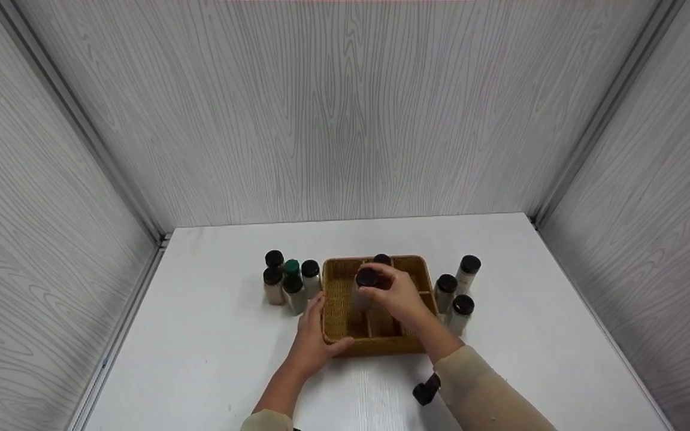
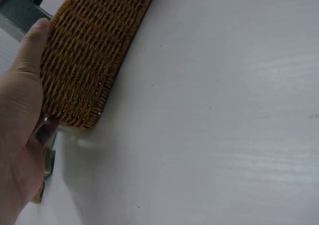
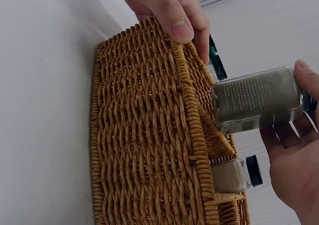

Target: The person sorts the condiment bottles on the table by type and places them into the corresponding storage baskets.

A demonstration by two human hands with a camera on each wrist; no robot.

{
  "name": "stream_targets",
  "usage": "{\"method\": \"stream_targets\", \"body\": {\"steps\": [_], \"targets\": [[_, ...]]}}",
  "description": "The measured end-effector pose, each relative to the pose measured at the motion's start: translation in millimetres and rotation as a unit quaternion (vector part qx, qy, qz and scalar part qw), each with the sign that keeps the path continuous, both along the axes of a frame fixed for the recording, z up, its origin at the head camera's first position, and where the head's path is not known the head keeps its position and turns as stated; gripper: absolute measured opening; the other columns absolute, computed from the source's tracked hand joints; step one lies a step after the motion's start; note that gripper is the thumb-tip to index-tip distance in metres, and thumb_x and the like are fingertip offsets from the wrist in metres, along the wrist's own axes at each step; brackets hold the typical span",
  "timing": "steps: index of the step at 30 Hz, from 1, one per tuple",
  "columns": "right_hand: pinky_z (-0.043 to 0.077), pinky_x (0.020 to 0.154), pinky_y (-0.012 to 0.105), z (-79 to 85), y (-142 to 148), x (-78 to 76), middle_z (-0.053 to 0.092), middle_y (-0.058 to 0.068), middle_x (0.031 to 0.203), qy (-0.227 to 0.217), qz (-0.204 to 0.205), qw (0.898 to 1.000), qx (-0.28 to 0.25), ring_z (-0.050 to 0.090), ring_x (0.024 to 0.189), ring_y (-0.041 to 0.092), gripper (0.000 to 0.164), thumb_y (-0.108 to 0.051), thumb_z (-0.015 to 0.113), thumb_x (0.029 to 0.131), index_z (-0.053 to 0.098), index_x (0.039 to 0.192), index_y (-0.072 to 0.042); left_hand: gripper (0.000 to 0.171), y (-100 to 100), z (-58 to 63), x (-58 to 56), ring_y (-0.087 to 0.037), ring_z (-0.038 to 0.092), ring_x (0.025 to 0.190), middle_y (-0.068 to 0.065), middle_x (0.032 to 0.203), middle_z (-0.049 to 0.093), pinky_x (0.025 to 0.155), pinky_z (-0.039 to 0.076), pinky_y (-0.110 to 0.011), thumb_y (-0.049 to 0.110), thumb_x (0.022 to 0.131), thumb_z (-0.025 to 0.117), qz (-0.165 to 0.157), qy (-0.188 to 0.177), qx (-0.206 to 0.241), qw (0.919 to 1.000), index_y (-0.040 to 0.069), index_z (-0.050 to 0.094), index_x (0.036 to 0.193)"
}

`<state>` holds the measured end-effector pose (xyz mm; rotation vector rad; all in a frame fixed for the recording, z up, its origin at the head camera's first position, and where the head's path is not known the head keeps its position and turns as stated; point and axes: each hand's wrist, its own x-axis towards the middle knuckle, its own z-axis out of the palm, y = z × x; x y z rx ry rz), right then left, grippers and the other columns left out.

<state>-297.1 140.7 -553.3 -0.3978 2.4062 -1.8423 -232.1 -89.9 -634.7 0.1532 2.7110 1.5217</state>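
A brown wicker basket (image 1: 375, 347) with divided compartments sits on the white table. My left hand (image 1: 312, 344) grips its near-left corner, thumb over the front rim and fingers along the left side. Between the thumb and fingers of my right hand (image 1: 402, 296) is a glass spice jar (image 3: 254, 98) with a black cap and a printed label. In the right wrist view its base is at the basket's opening, and the head view shows it upright over the left-middle part. Another black-capped jar (image 3: 229, 176) stands inside a compartment towards the back.
Left of the basket, several capped jars (image 1: 274, 290) stand close together, one with a green cap (image 1: 291, 267). Three black-capped jars (image 1: 460, 314) stand to its right. A small black object (image 1: 426, 390) shows by the right sleeve. Pale wood-grain panels (image 1: 345, 120) enclose the table's back and sides.
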Motion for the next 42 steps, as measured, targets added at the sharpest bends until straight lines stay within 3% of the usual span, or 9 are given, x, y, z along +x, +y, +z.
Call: {"method": "stream_targets", "body": {"steps": [8,16,30,42], "targets": [[0.064,0.089,0.035,1.3,-7.6,-8.6,0.071,0.019,0.140,0.012,0.010,0.999,0.046,0.073,0.120,0.031,0.051,-0.021,0.089,0.092,0.073,0.140,-0.020,0.118,-0.4,0.8,0.9,-0.041,0.021,0.168,-0.012,0.182,0.016,0.132,0.031,-0.065,0.044,0.087,0.093,0.002,-0.003,0.007,1.0000,0.017,0.018,0.174],[0.064,0.099,0.044,2.8,-9.6,-18.0,0.073,0.015,0.139,0.033,0.033,0.995,0.091,0.073,0.126,0.034,0.048,-0.020,0.089,0.092,0.074,0.138,-0.019,0.118,0.4,-0.2,1.2,-0.041,0.025,0.167,-0.013,0.181,0.018,0.131,0.032,-0.065,0.042,0.086,0.094,0.005,-0.006,-0.001,1.0000,0.018,0.018,0.174],[0.061,0.105,0.050,6.6,-13.7,-41.0,0.074,0.013,0.141,0.092,0.039,0.976,0.193,0.072,0.126,0.033,0.052,-0.025,0.087,0.094,0.072,0.141,-0.010,0.117,0.3,-1.9,0.4,-0.040,0.023,0.167,-0.012,0.182,0.017,0.132,0.033,-0.063,0.042,0.087,0.093,0.003,-0.002,0.005,1.0000,0.015,0.019,0.173],[0.060,0.109,0.049,10.8,-19.0,-55.9,0.068,0.015,0.149,0.095,0.033,0.958,0.269,0.068,0.135,0.035,0.056,-0.025,0.084,0.098,0.066,0.149,-0.010,0.118,1.0,-0.3,0.1,-0.040,0.022,0.168,-0.009,0.182,0.017,0.132,0.033,-0.063,0.044,0.087,0.093,0.005,-0.005,0.001,1.0000,0.016,0.019,0.174]]}}
